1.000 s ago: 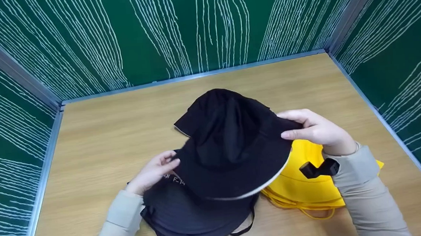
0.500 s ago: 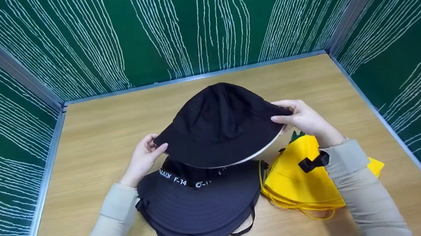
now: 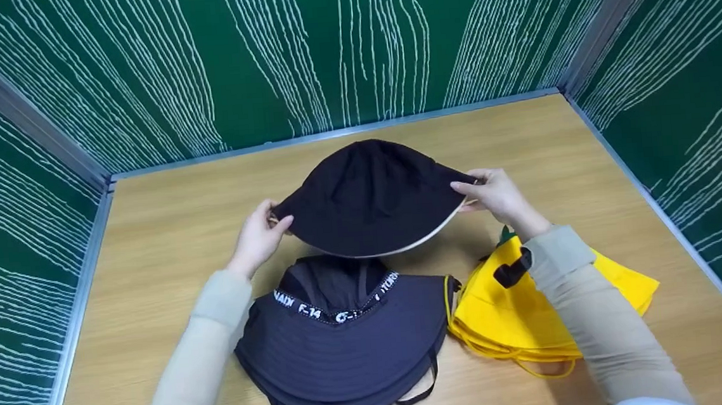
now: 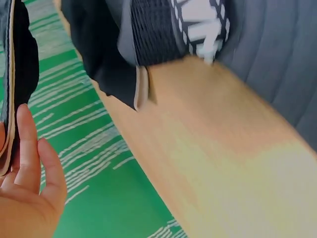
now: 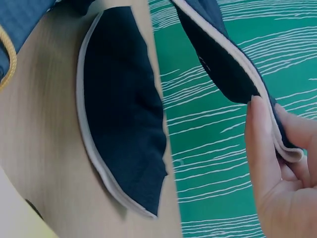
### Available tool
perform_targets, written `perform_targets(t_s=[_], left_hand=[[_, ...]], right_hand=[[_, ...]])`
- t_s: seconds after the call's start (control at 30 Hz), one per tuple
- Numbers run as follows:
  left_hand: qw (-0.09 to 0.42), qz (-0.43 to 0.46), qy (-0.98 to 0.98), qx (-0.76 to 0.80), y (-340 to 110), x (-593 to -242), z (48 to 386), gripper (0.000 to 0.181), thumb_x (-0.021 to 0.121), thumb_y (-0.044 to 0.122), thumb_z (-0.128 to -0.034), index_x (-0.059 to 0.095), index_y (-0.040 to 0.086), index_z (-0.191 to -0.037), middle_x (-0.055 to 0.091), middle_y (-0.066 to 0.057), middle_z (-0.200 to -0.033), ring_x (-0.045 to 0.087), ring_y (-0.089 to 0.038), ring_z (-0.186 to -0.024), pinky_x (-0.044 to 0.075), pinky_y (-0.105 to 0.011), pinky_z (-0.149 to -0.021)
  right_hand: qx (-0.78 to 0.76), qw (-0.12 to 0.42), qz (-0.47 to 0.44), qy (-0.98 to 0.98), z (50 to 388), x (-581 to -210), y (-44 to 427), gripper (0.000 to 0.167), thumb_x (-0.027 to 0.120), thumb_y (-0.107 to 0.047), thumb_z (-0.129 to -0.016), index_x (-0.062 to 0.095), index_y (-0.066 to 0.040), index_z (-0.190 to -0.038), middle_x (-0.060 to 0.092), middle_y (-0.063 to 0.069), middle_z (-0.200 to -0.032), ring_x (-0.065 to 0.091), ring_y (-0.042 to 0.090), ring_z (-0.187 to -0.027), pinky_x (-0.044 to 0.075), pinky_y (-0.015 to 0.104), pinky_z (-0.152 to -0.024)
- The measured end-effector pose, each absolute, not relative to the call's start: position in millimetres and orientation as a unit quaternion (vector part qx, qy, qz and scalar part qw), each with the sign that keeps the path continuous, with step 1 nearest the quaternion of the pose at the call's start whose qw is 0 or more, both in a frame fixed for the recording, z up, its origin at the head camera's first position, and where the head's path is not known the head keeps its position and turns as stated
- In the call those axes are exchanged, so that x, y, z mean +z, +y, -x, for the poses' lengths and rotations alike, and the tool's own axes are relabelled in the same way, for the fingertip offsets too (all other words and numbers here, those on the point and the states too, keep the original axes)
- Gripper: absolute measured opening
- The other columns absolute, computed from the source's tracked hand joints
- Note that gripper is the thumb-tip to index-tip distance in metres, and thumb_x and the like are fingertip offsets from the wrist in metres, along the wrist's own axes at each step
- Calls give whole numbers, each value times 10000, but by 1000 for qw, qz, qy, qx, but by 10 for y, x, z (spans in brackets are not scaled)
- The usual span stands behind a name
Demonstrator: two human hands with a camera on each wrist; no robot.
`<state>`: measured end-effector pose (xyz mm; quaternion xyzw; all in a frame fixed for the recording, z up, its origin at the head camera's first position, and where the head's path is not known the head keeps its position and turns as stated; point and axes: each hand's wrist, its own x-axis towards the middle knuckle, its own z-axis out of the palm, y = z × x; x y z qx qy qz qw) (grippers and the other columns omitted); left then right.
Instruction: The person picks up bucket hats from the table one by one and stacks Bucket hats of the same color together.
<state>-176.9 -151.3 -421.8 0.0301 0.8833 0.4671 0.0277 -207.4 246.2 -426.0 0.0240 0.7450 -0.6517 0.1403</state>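
A black bucket hat [image 3: 367, 202] with a pale brim edge is stretched between my two hands, crown up, behind the dark grey hats. My left hand [image 3: 260, 236] pinches the left side of its brim, thumb on top. At the opposite side, my right hand [image 3: 496, 196] pinches the brim between thumb and fingers. The right wrist view shows the folded brim [image 5: 233, 59] in that grip. Below it, a black cloth piece with a pale edge [image 5: 121, 109] lies on the table; whether it belongs to the same hat I cannot tell.
Dark grey wide-brimmed hats [image 3: 347, 362] with white lettering and straps lie stacked in front. To their right are yellow hats [image 3: 502, 319] with a cord, partly under my right forearm. Green white-streaked panels [image 3: 262, 63] enclose the wooden table [image 3: 167, 241] at back and sides.
Both hands have carried the black hat away from me, off the dark grey hats, uncovering their lettering. Its brim has straightened out, and the left hand has shifted its hold.
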Motion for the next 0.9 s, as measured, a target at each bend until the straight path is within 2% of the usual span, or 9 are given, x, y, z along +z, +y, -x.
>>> perform_targets(t_s=[0.1,0.2,0.3,0.47,0.7,0.9], left_hand=[[33,-26,899,436,-1486,-4231,1874,231,546,139,-958,508,3,-1141,612,-169,-959,671,-283,-804,483,-284,-666],[40,-21,911,410,-1461,-4250,1979,286,531,172,-969,486,17,-1205,587,-167,-985,676,-325,-848,507,-343,-723],[40,-14,926,376,-1440,-4280,2083,330,527,206,-974,479,47,-1259,600,-165,-1001,680,-311,-838,502,-373,-753],[50,2,944,326,-1403,-4373,2220,367,528,241,-973,473,84,-1301,648,-158,-1055,691,-275,-808,493,-398,-797],[57,25,950,305,-1319,-4513,2341,367,556,254,-956,500,97,-1283,654,-142,-1107,613,-311,-1011,450,-436,-902],[85,51,945,312,-1271,-4594,2370,410,526,252,-971,462,64,-1330,624,-158,-1182,589,-312,-1078,436,-437,-950]], right_hand=[[-653,139,-48,743,2152,-4328,2430,340,531,-80,-954,469,98,-1236,599,-34,-748,647,63,-647,559,223,-643],[-658,135,-68,737,2221,-4382,2406,404,478,-46,-968,380,128,-1320,518,5,-806,615,58,-651,556,210,-660],[-667,122,-82,731,2286,-4438,2368,399,466,-42,-971,370,127,-1320,474,18,-856,561,50,-649,554,204,-665],[-675,97,-96,725,2391,-4550,2316,343,478,-25,-962,391,140,-1250,487,-1,-822,553,31,-588,546,186,-621],[-636,82,-112,759,2487,-4699,2336,371,475,-44,-970,387,168,-1262,451,-7,-779,543,2,-523,518,141,-569],[-587,71,-122,797,2507,-4776,2370,344,519,-79,-959,471,130,-1227,481,-47,-708,542,15,-526,542,205,-606]])
